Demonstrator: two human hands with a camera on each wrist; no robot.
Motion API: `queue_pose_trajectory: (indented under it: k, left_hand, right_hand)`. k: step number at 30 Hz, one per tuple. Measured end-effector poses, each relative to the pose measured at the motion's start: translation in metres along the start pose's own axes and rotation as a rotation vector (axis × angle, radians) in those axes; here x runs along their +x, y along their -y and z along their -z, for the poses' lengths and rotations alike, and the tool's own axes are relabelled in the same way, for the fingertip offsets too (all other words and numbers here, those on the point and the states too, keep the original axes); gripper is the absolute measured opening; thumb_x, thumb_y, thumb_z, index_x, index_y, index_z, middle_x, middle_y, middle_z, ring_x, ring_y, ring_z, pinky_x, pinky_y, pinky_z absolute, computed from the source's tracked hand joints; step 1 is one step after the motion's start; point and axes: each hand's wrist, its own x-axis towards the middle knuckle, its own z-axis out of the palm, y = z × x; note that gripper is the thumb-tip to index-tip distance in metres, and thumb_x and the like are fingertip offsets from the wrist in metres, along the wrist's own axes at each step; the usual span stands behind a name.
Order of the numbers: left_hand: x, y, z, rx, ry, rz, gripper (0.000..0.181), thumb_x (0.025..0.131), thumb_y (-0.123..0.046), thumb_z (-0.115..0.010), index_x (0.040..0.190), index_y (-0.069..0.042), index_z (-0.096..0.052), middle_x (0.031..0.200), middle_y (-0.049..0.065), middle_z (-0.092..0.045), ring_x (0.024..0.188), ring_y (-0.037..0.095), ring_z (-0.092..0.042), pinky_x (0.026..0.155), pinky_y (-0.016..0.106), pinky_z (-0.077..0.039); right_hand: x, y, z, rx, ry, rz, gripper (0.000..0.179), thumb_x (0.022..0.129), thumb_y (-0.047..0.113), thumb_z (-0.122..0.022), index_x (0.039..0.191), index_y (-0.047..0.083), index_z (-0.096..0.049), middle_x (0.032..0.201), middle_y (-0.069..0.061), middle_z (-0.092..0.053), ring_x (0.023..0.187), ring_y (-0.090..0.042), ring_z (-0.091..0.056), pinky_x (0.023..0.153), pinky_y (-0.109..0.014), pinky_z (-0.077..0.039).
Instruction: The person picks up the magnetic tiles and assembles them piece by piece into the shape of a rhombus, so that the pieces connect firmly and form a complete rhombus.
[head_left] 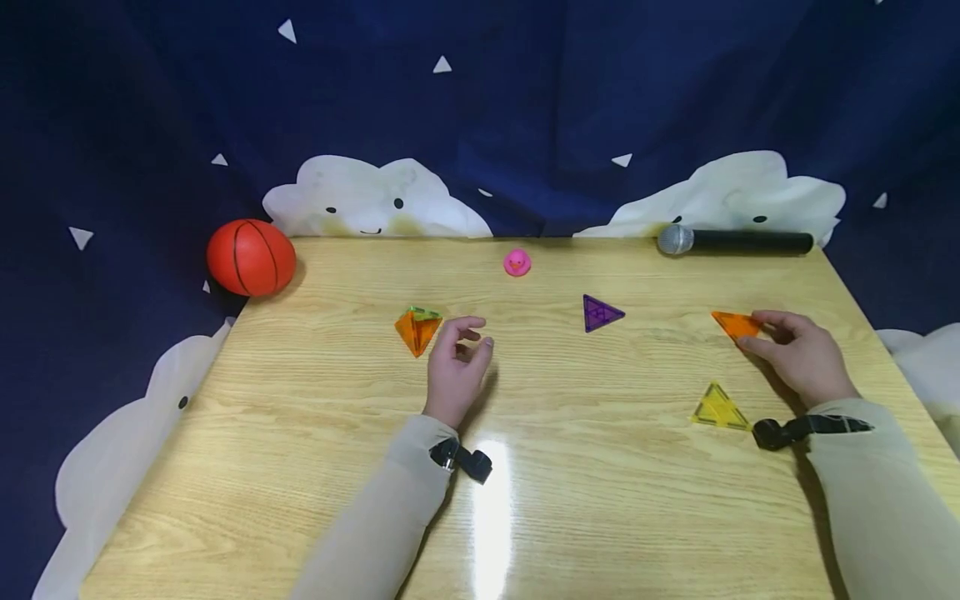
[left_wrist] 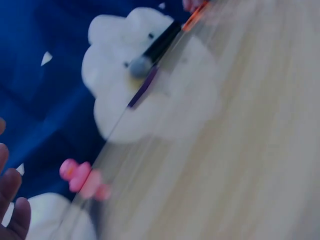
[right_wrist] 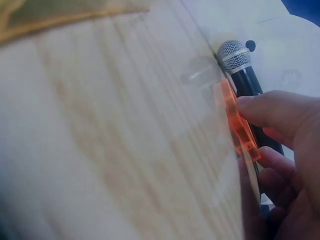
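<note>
On the right of the table, my right hand (head_left: 806, 358) pinches an orange triangular magnetic tile (head_left: 731, 323) between thumb and fingers. The right wrist view shows that orange tile (right_wrist: 240, 127) edge-on, with the thumb along one edge. My left hand (head_left: 457, 367) holds nothing, its fingers loosely bent above the table. Just left of it stands a small pyramid of orange and green tiles (head_left: 417, 333). A yellow triangular tile (head_left: 718, 408) lies flat near my right wrist. Between the hands, farther back, lies a purple triangular tile (head_left: 600, 313).
A pink rubber duck (head_left: 517, 262) sits near the back edge of the wooden table (head_left: 585, 500). At the back right lies a microphone (head_left: 742, 242). A red toy basketball (head_left: 251, 257) rests at the back left corner. Dark blue cloth (head_left: 525, 108) with clouds hangs behind.
</note>
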Motion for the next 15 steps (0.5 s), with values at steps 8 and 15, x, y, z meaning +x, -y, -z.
queue_pose_trajectory:
  k: [8, 15]
  left_hand:
    - [-0.012, -0.01, -0.038, 0.069, 0.205, 0.013, 0.034, 0.089, -0.006, -0.071, 0.122, -0.005, -0.064, 0.119, 0.009, -0.063, 0.104, 0.028, -0.06, 0.079, 0.04, -0.05]
    - [-0.019, -0.015, -0.064, 0.105, 0.327, 0.014, 0.038, 0.089, -0.01, -0.072, 0.126, -0.007, -0.063, 0.122, 0.007, -0.063, 0.107, 0.025, -0.06, 0.085, 0.038, -0.051]
  right_hand:
    - [-0.003, 0.002, -0.001, 0.01, -0.009, 0.002, 0.074, 0.092, 0.055, -0.065, 0.141, 0.002, -0.052, 0.139, -0.03, -0.046, 0.116, -0.045, -0.046, 0.089, -0.057, -0.037]
    - [-0.002, 0.001, -0.001, 0.008, 0.006, 0.01, 0.075, 0.092, 0.055, -0.065, 0.143, 0.002, -0.05, 0.14, -0.031, -0.045, 0.118, -0.046, -0.045, 0.092, -0.061, -0.036]
